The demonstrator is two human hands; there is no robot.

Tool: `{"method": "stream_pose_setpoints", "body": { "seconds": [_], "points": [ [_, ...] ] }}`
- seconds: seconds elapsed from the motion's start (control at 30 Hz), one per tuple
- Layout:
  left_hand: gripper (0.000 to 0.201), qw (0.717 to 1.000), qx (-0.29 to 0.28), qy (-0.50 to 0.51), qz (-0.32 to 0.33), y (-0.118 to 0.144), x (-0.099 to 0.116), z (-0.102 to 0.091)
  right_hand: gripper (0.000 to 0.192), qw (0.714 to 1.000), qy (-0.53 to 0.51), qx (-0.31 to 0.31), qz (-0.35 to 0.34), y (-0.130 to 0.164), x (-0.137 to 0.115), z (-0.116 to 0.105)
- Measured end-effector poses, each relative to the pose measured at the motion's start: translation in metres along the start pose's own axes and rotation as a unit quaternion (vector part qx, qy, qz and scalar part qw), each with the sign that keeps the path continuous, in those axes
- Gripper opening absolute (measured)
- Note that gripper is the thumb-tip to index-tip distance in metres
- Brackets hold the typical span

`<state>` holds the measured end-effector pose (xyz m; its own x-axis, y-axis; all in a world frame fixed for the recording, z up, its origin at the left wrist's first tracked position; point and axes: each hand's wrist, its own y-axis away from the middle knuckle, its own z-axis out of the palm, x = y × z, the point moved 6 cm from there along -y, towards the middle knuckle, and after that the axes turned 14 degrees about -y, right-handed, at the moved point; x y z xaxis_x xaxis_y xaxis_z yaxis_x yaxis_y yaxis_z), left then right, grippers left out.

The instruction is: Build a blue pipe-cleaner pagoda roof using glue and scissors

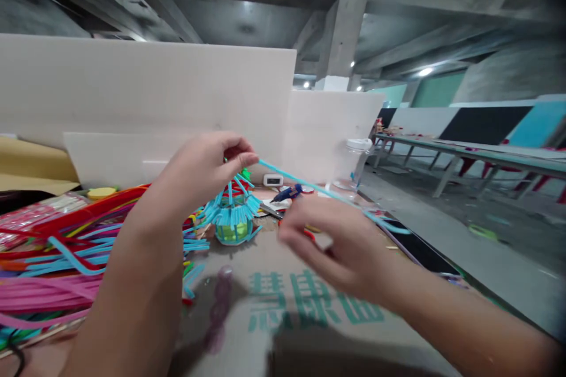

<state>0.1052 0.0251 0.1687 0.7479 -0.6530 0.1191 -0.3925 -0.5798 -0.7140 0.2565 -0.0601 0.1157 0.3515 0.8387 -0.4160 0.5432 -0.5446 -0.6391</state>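
My left hand [212, 168] is closed in a pinch on one end of a light blue pipe cleaner [305, 181]. From there the stem slants down to the right, passing above and behind my right hand [336, 241], and its far end bends slightly. The fingers of my right hand are curled together and a little blurred; what they hold, if anything, is hidden. Partly behind my left wrist stands a small lantern-like craft [232, 212] made of blue pipe cleaners, with a yellow-green inside and some red and green on top.
Many coloured pipe cleaners [48, 294] are piled at the left. A dark blue glue gun [286, 193], a small white digital display [273, 179] and a clear lidded jar [351, 168] stand behind. Cardboard [239, 306] with green print covers the worktop. White panels [145, 88] rise at the back.
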Motion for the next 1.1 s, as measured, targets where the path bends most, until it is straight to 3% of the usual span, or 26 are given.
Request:
{"method": "stream_pose_setpoints", "body": {
  "seconds": [0.07,0.13,0.27,0.37,0.5,0.67,0.77,0.93,1.1],
  "points": [
    [0.022,0.999,-0.034,-0.009,0.008,0.004,-0.001,-0.001,0.021,0.992,0.093,0.084,-0.008,-0.021,0.007,-0.021],
    [0.022,0.999,-0.049,-0.005,0.011,0.009,-0.001,-0.003,0.026,0.988,0.127,0.091,0.022,-0.032,0.024,-0.021],
    [0.023,0.998,-0.065,0.026,0.0,0.012,-0.005,0.0,0.036,0.987,0.065,-0.001,0.149,-0.032,0.055,-0.001],
    [0.029,0.997,-0.04,0.048,-0.048,0.008,-0.026,0.008,0.044,0.976,0.028,-0.02,0.217,-0.023,0.06,-0.005],
    [0.037,0.989,0.032,0.012,-0.144,0.002,-0.073,0.027,0.052,0.964,0.03,-0.092,0.249,-0.012,0.066,-0.008],
    [0.044,0.988,-0.039,0.046,-0.143,-0.004,-0.098,0.072,0.052,0.936,0.002,-0.234,0.263,0.004,0.091,0.037],
    [0.038,0.986,-0.059,0.079,-0.134,-0.004,-0.095,0.082,0.04,0.941,0.048,-0.238,0.234,0.003,0.1,0.048],
    [0.037,0.98,-0.059,0.116,-0.151,-0.003,-0.092,0.082,0.041,0.932,0.136,-0.218,0.258,-0.003,0.119,0.017],
    [0.035,0.976,-0.038,0.161,-0.139,-0.006,-0.075,0.081,0.042,0.922,0.156,-0.194,0.296,-0.002,0.152,-0.013]
  ]
}}
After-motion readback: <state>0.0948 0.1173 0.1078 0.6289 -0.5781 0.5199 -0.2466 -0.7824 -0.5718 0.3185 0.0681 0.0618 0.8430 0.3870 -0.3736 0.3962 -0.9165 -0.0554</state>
